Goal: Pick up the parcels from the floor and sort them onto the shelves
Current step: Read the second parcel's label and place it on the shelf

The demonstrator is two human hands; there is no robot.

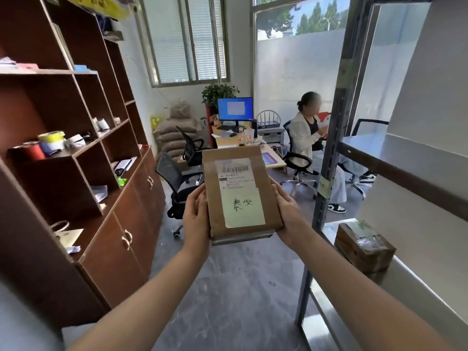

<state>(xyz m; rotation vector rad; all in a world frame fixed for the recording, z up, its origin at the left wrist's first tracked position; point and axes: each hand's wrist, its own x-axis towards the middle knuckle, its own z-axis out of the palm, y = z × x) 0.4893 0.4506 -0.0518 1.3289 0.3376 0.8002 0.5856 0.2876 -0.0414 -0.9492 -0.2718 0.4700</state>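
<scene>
I hold a flat brown cardboard parcel (240, 193) out in front of me at chest height. It carries a white barcode label and a pale green note with handwritten characters. My left hand (196, 214) grips its left edge and my right hand (287, 211) grips its right edge. To the right stands a metal shelf rack (329, 153) with white boards. On its lower board (415, 282) lies a second brown taped parcel (364, 245).
A dark brown wooden cabinet (76, 153) with tape rolls and small items fills the left side. Ahead are black office chairs (177, 183), a desk (268, 150) with a monitor, stacked sacks, and a seated person (311, 133). The grey floor (243, 287) lies below my arms.
</scene>
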